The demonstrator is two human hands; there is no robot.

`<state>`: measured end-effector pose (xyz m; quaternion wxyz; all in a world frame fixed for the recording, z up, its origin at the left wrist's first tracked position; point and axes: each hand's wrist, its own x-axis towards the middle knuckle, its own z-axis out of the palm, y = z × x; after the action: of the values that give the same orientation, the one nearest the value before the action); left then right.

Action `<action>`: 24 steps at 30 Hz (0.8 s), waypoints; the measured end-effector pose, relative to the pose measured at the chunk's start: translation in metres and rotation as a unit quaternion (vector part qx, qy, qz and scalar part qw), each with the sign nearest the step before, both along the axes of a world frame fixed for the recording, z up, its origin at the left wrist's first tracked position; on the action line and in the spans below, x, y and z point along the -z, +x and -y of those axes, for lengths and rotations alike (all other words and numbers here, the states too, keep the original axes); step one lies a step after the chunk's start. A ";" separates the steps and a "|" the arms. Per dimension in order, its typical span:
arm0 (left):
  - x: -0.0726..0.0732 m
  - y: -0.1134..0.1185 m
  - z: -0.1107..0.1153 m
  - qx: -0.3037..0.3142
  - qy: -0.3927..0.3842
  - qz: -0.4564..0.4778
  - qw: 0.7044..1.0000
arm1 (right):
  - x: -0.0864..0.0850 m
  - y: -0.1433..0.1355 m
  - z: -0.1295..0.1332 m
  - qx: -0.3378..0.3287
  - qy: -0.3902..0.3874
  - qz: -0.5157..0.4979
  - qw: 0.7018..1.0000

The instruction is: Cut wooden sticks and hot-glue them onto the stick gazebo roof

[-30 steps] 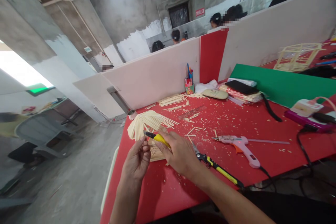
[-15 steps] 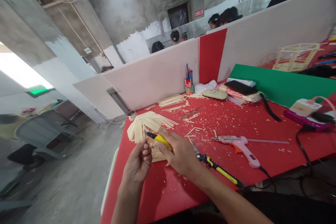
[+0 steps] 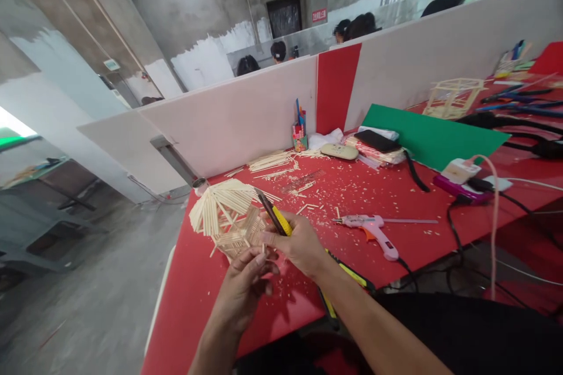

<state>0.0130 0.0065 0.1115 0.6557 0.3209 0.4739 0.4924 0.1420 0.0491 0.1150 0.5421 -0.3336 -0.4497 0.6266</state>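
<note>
My right hand [image 3: 299,244] is closed around a yellow and black utility knife [image 3: 281,220], its dark front end pointing up and left. Just below it, my left hand [image 3: 246,287] pinches a short wooden stick [image 3: 264,248] between thumb and fingertips; most of the stick is hidden. Beyond both hands stands a model made of wooden sticks, with a fanned stick roof [image 3: 224,202] and a slatted lower part [image 3: 240,235]. Yellow and black handled cutters [image 3: 349,271] lie on the table, partly covered by my right forearm.
A pink glue gun [image 3: 373,228] lies on the red table [image 3: 211,310] amid wood scraps. Behind are loose sticks [image 3: 270,161], a pen holder [image 3: 299,139], an oval case [image 3: 338,151] and a green board [image 3: 435,135]. A purple power strip [image 3: 461,187] trails cables. People's heads show past the partition.
The view has swung to the right. My hands have come nearer and lower, away from the fanned roof, and the knife now points more steeply upward. The cutters have shifted, with a handle nearer the table's front edge.
</note>
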 end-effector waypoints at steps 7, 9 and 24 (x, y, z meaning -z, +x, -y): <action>0.003 0.013 -0.004 -0.050 0.081 -0.070 0.993 | 0.016 0.038 0.032 0.116 0.158 0.242 0.950; 0.003 0.016 -0.004 -0.062 0.076 -0.071 0.993 | 0.024 0.049 0.043 0.132 0.186 0.305 0.924; 0.002 0.021 0.000 -0.050 0.067 -0.081 0.993 | 0.036 0.060 0.055 0.152 0.282 0.433 0.842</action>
<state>0.0343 0.0061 0.1098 0.5666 0.3787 0.5073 0.5275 0.2017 -0.0061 0.0788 0.4513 -0.4675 -0.7399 0.1742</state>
